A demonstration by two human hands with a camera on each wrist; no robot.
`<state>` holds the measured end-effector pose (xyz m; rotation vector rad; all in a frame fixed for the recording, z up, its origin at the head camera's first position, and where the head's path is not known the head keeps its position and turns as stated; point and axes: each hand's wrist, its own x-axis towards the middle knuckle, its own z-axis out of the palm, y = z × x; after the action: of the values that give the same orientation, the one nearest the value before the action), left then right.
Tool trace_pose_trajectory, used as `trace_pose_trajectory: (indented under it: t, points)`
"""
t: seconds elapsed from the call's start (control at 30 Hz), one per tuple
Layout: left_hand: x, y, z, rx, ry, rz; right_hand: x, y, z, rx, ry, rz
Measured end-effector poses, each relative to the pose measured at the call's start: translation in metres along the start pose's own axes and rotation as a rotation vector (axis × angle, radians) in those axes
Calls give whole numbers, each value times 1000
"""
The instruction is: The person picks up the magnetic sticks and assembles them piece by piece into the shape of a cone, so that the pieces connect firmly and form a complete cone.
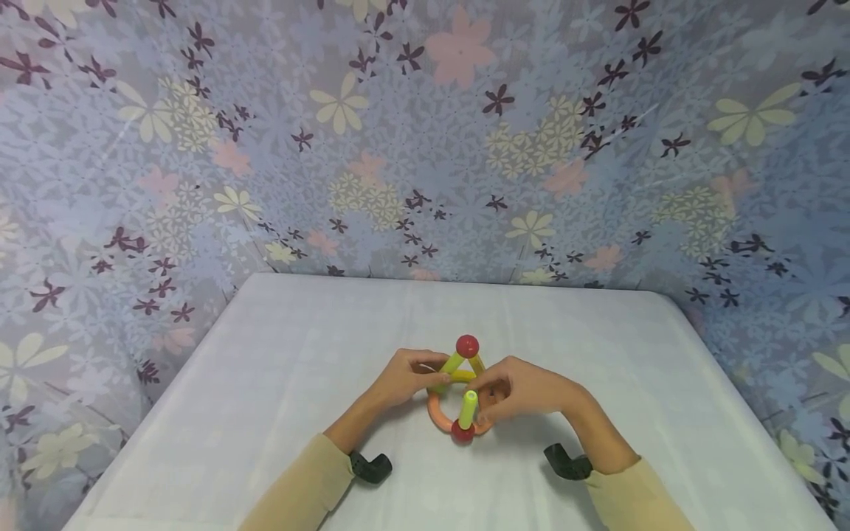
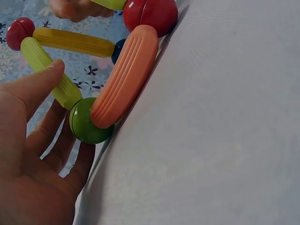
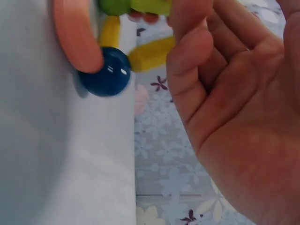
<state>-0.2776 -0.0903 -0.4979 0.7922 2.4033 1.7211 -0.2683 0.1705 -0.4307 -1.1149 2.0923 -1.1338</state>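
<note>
A toy frame of sticks and balls stands on the white tablecloth. A red ball tops it, and another red ball sits at its near end beside an orange curved piece. My left hand pinches a slanted light green stick that runs down to a green ball, thumb on top. My right hand holds another light green stick that rises from the near red ball. A yellow stick joins a blue ball on the cloth.
The cloth-covered table ends in a far edge against a flowered backdrop that wraps both sides. Black wrist-camera mounts sit under both forearms. Bare cloth lies all round the toy.
</note>
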Motion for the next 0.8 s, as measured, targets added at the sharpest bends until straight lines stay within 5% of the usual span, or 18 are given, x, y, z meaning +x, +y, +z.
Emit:
trace_pose_trajectory:
  t: [0.27, 0.8]
  points:
    - [1, -2, 0, 23, -3, 32, 8, 5, 9, -49, 31, -31]
    - [-1, -2, -2, -32, -28, 51, 8, 2, 10, -116, 98, 69]
